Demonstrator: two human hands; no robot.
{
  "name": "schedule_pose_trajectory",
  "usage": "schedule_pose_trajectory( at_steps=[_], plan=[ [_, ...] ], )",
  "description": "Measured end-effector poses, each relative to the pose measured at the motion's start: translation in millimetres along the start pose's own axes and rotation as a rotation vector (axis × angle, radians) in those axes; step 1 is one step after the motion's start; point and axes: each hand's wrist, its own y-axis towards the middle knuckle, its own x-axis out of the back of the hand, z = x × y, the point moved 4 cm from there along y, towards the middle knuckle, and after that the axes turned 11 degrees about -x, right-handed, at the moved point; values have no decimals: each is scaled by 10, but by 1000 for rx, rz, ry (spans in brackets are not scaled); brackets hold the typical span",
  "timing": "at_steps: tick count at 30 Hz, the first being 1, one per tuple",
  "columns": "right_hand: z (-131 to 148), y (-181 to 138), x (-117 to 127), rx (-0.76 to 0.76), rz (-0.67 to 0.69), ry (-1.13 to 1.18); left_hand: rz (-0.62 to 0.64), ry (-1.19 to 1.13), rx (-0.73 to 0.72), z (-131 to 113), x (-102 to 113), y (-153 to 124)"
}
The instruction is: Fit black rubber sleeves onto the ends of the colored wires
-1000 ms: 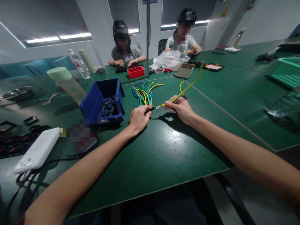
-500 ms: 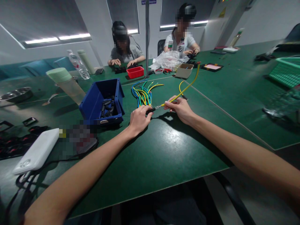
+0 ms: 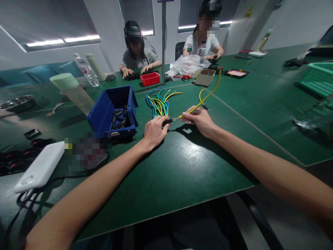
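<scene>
My left hand [image 3: 154, 132] pinches a small black sleeve [image 3: 167, 121] just above the green table [image 3: 182, 166]. My right hand [image 3: 199, 119] grips a yellow wire [image 3: 208, 95] near its metal-tipped end. That tip meets the mouth of the black sleeve between the two hands. The wire arcs up and away to the right, ending in a dark cap. Just behind my hands lies a bundle of blue, green and yellow wires [image 3: 158, 102]. A blue bin [image 3: 114, 113] holding several black sleeves stands to the left of my left hand.
A white power bank [image 3: 39, 168] with black cables lies at the near left. A pale green lidded cup [image 3: 71, 92], bottles, a red tray [image 3: 150, 78] and a cardboard box [image 3: 205, 77] stand further back. Two people work at the far side. A green basket [image 3: 317, 78] sits at right.
The wire's metal tip has closed the small gap to the black sleeve and now touches its opening. Both hands stay almost in place.
</scene>
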Motion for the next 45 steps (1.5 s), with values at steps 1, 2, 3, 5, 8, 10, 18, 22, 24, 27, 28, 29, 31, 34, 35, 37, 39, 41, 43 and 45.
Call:
schedule_pose_trajectory(
  at_steps=[1,2,3,5,8,10,18,22,24,27,28,29,31,34,35,37,39,41,43,45],
  plan=[
    [-1,0,0,1,0,0,1,1,0,-2,0,0],
    [-1,-1,1,-1,1,0,3,4,1,-3,0,0],
    [-1,-1,1,-3,1,0,3,6,3,-3,1,0],
    [3,-4,2,-5,1,-1,0,10,5,-3,2,0],
    [21,-13,-1,4,8,-5,-6,9,-4,-5,7,2],
    [32,-21,-4,6,11,-6,-4,10,-7,-6,9,4],
    [37,-27,-8,0,15,-14,7,-5,-29,-19,3,2],
    [47,-33,-15,10,19,-33,3,-16,-31,-16,-2,1],
    [54,-40,-14,15,12,-40,-6,-22,-31,-14,2,1],
    [59,-48,-10,21,3,-47,-26,-30,-37,-17,10,1],
    [59,-49,-8,24,2,-49,-33,-32,-40,-18,13,0],
    [60,-49,-7,28,2,-50,-39,-33,-43,-20,16,0],
    [63,-48,-10,39,9,-55,-45,-33,-45,-24,19,-2],
    [71,-50,-15,52,14,-62,-43,-33,-40,-28,21,-4],
    [74,-52,-17,55,14,-64,-40,-33,-37,-28,21,-5],
    [77,-56,-19,59,16,-64,-34,-29,-34,-30,18,-6],
    [75,-58,-23,58,23,-64,-33,-27,-39,-34,16,-7],
    [69,-57,-25,54,28,-66,-35,-32,-48,-38,14,-7],
    [61,-56,-28,51,35,-68,-33,-35,-53,-41,12,-7],
    [57,-57,-33,50,39,-68,-29,-33,-54,-43,11,-8]
  ],
)
